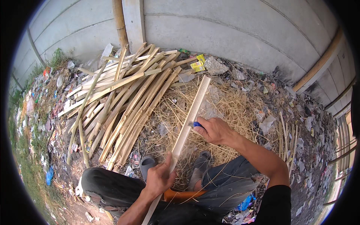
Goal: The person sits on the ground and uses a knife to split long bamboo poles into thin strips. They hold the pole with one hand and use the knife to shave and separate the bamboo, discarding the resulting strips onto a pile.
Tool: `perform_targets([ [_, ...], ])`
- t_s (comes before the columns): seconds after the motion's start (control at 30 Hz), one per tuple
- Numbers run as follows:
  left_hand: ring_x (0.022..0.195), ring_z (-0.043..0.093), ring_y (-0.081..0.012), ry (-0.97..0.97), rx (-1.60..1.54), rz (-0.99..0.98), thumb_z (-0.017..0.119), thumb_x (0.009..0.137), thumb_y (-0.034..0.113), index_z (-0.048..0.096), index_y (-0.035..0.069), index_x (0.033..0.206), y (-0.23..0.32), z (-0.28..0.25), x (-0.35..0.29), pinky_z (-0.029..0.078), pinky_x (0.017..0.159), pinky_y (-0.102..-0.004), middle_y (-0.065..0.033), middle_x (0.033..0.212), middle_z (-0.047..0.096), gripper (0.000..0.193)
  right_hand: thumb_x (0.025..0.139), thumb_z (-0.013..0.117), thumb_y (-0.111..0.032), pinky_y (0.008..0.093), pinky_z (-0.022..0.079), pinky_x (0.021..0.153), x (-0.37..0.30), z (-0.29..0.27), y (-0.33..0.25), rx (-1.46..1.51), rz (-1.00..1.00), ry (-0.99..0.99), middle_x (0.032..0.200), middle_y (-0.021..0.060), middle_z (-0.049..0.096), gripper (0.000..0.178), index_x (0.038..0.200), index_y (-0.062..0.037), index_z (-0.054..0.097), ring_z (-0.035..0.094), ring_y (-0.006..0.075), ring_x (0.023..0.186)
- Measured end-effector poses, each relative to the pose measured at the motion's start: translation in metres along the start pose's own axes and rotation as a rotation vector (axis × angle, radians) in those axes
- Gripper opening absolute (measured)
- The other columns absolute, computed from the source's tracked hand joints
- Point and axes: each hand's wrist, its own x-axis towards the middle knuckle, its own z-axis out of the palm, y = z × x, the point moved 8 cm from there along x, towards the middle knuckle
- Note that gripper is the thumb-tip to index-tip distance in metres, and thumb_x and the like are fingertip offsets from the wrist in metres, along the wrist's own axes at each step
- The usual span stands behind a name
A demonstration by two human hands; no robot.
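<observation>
A long split bamboo strip (183, 137) slants up from my lap, pale inner face showing. Around its lower part, between my knees, is my left hand (160, 176), closed on it. My right hand (214, 130) grips a knife with a blue handle (199, 126), whose short blade meets the strip's edge partway up. The blade itself is mostly hidden by the fist and the strip. Thin bamboo shavings (228, 101) lie heaped on the ground beyond the strip and around my feet.
To the left lies a big pile of bamboo strips (123, 95). Several thin sticks (287, 138) lie on the right. Litter covers the ground, with a yellow packet (197, 66) near the pile. A grey concrete wall (225, 33) with a bamboo pole (120, 22) stands behind.
</observation>
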Motion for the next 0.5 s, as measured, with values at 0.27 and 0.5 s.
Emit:
perform_targets([
  [0.27,0.070,0.071,-0.0314,-0.091,-0.040,0.027,0.077,0.079,0.007,0.051,-0.001,0.147,0.019,0.008,-0.017,0.055,0.066,-0.0374,-0.0183,0.082,0.071,0.073,0.108,0.039,-0.051,0.0474,0.049,0.085,-0.020,-0.126,0.181,0.042,0.513,0.654,0.095,0.0268,0.068,0.061,0.121,0.0053,0.061,0.064,0.0450,0.092],
  [0.5,0.064,0.070,-0.0330,-0.038,0.039,0.017,0.077,0.079,0.009,0.048,0.003,0.149,0.014,0.002,-0.007,0.057,0.058,-0.0411,-0.0178,0.079,0.069,0.076,0.107,0.043,-0.047,0.0466,0.046,0.063,-0.018,-0.049,0.064,0.126,0.226,0.116,0.070,0.0203,0.059,0.048,0.101,-0.0020,0.060,0.061,0.0390,0.066],
])
